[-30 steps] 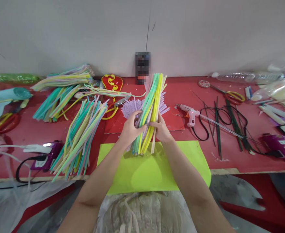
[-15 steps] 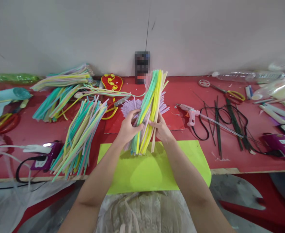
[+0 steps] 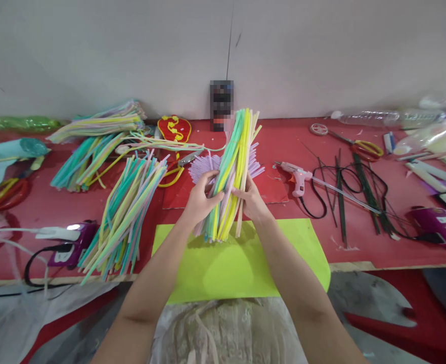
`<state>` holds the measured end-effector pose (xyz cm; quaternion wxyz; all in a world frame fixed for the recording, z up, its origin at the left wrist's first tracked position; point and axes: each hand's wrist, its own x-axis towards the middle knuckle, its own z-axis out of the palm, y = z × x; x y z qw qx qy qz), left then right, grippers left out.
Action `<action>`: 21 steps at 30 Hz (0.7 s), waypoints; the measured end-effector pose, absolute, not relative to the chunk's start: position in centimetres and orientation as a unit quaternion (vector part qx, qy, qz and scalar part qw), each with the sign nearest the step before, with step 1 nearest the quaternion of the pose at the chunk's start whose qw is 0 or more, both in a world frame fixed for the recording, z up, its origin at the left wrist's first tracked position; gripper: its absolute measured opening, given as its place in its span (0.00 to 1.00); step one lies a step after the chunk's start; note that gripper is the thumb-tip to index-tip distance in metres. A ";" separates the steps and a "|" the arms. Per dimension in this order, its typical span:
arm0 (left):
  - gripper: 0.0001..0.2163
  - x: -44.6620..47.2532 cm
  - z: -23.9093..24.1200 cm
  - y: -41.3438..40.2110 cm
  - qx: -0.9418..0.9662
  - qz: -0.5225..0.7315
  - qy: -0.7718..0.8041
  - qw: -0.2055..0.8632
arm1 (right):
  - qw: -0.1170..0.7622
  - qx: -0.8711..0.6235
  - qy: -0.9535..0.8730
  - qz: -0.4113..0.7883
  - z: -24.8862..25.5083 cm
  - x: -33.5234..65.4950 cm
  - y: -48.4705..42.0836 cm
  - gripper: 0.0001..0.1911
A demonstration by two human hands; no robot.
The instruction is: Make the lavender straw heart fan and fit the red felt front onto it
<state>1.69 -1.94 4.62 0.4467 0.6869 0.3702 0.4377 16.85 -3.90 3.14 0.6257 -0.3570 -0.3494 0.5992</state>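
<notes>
A thick bundle of pipe cleaners in mint, yellow, lilac and cream stands slightly tilted in front of me. Around its lower left side wraps my left hand, thumb across the front. My right hand grips the right side at about the same height, thumb also in front. Behind the bundle, lilac pipe cleaners fan out to both sides over a red board; their middle is hidden. Below the bundle's lower ends lies a lime-green sheet.
To the left lie more pipe cleaner bundles, yellow-handled pliers and a purple power strip. Rightward are a pink glue gun, dark green stems, scissors and a second purple power strip. A wall closes off the back.
The view has shifted very slightly. Both hands keep the same hold on the bundle, which has hardly moved.
</notes>
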 end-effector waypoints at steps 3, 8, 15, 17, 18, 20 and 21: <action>0.26 1.9 4.4 -2.0 0.696 0.412 0.375 0.453 | 0.643 -0.373 -0.363 0.562 3.0 16.5 -3.8 0.33; 0.27 1.9 4.4 -2.0 0.708 0.395 0.396 0.432 | 0.632 -0.378 -0.369 0.568 3.1 16.6 -3.9 0.30; 0.26 1.8 4.4 -1.7 0.702 0.412 0.398 0.422 | 0.625 -0.368 -0.344 0.596 3.7 17.1 -4.0 0.33; 0.26 1.8 4.3 -1.6 0.697 0.415 0.391 0.435 | 0.624 -0.367 -0.335 0.603 3.7 17.1 -4.1 0.34; 0.26 1.7 4.2 -1.6 0.694 0.417 0.389 0.440 | 0.622 -0.369 -0.332 0.605 3.7 17.1 -4.1 0.34; 0.26 1.6 4.2 -1.5 0.689 0.419 0.386 0.449 | 0.620 -0.371 -0.331 0.607 3.7 17.1 -4.1 0.34; 0.26 1.6 4.3 -1.5 0.687 0.419 0.386 0.451 | 0.620 -0.369 -0.333 0.607 3.7 17.2 -4.1 0.34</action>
